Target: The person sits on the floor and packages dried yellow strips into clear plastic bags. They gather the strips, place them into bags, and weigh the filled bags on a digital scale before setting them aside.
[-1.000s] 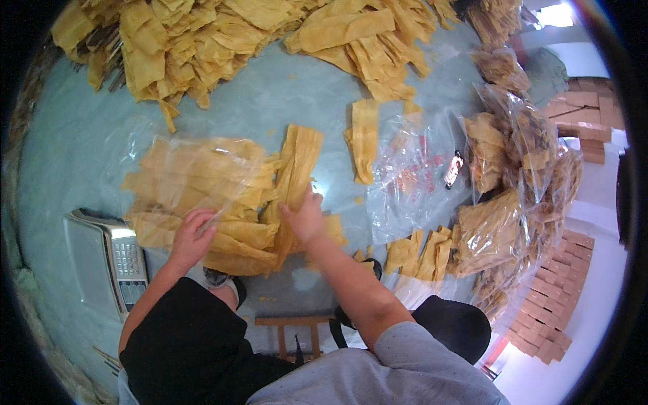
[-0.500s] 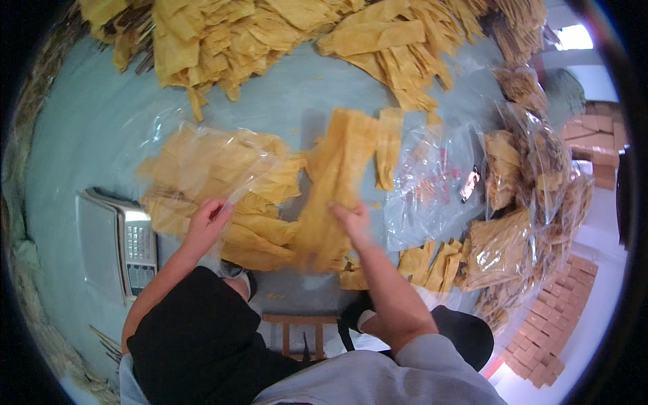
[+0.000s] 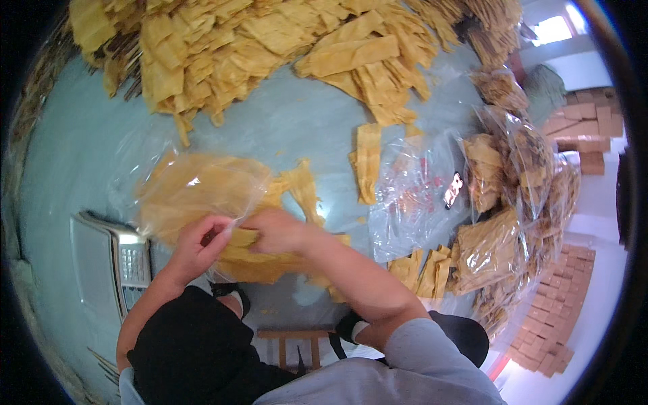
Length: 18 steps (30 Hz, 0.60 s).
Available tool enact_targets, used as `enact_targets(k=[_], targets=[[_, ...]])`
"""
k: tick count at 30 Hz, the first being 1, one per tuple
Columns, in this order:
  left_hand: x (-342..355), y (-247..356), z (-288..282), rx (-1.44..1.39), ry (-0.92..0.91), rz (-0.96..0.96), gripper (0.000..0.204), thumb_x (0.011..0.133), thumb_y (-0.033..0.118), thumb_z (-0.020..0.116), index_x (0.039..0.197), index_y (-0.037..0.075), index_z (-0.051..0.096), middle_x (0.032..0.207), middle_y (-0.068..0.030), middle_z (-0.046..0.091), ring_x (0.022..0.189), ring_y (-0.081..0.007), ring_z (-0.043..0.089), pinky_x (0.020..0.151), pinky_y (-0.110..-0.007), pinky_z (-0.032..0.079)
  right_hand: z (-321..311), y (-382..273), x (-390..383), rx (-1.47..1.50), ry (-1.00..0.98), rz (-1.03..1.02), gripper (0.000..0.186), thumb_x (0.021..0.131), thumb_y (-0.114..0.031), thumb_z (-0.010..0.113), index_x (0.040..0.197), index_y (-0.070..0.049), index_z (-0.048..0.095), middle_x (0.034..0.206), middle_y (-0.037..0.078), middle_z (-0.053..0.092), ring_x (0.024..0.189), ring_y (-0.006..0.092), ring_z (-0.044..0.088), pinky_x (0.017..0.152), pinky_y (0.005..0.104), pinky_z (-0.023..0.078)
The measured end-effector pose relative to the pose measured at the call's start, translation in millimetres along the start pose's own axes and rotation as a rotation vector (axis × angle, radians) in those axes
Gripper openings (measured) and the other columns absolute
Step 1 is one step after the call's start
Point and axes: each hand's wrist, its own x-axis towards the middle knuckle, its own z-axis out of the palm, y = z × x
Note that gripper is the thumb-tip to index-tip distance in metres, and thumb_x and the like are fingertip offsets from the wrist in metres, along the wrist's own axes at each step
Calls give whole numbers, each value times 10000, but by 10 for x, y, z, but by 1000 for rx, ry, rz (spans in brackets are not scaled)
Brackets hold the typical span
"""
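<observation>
My left hand point(image 3: 200, 246) pinches the mouth of a clear plastic bag point(image 3: 202, 181), thumb and fingers closed on its edge. Inside the bag lie several flat yellow sheets, which look like dried bean curd skin. Next to it, my right hand point(image 3: 278, 233) is slightly blurred, its fingers curled on a yellow bean curd sheet point(image 3: 260, 268) at the bag's mouth. The right forearm covers part of the loose sheets. A narrow piece point(image 3: 304, 189) lies just beyond the right hand, and another strip point(image 3: 367, 162) farther right.
A large heap of yellow sheets point(image 3: 223, 54) spreads along the far side. An empty-looking clear bag point(image 3: 412, 202) and a phone point(image 3: 453, 190) lie to the right, beside several filled bags point(image 3: 489, 246). A scale point(image 3: 131, 260) stands left; a wooden stool point(image 3: 297, 334) is below.
My right hand has swung left with the long sheet, from upright in the middle to the bag's mouth. The left hand still holds the bag. The whole view has shifted slightly.
</observation>
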Motion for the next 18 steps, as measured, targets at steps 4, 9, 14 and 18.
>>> enact_targets(k=[4, 9, 14, 18], targets=[[134, -170, 118, -80, -19, 45, 177, 873, 90, 584, 1044, 44, 589, 744, 39, 555, 623, -21, 482, 557, -176, 390, 389, 38, 486, 4, 119, -27, 401, 703, -285, 702, 1059, -132, 598, 982, 141, 618, 955, 341, 577, 840, 409, 465], [123, -696, 119, 26, -20, -13, 325, 851, 101, 614, 1166, 54, 544, 939, -33, 560, 803, -100, 530, 706, -240, 450, 541, 90, 469, -126, 488, -42, 400, 738, -273, 667, 1093, -109, 583, 1042, 161, 566, 963, 346, 561, 827, 401, 470], [184, -753, 37, 261, -164, -114, 446, 836, 112, 639, 1255, 71, 492, 1067, -76, 519, 946, -177, 533, 829, -296, 454, 112, 915, -1, 105, 604, 74, 481, 762, -260, 641, 1183, -55, 532, 1141, 183, 541, 1033, 359, 534, 863, 403, 462], [144, -548, -64, 115, -158, -165, 427, 831, 103, 640, 1237, 71, 510, 1050, -66, 510, 950, -165, 540, 822, -283, 460, -702, 1565, -204, -308, 963, 443, 713, 724, -249, 689, 1345, -103, 371, 1292, 220, 439, 1103, 366, 508, 912, 410, 439]])
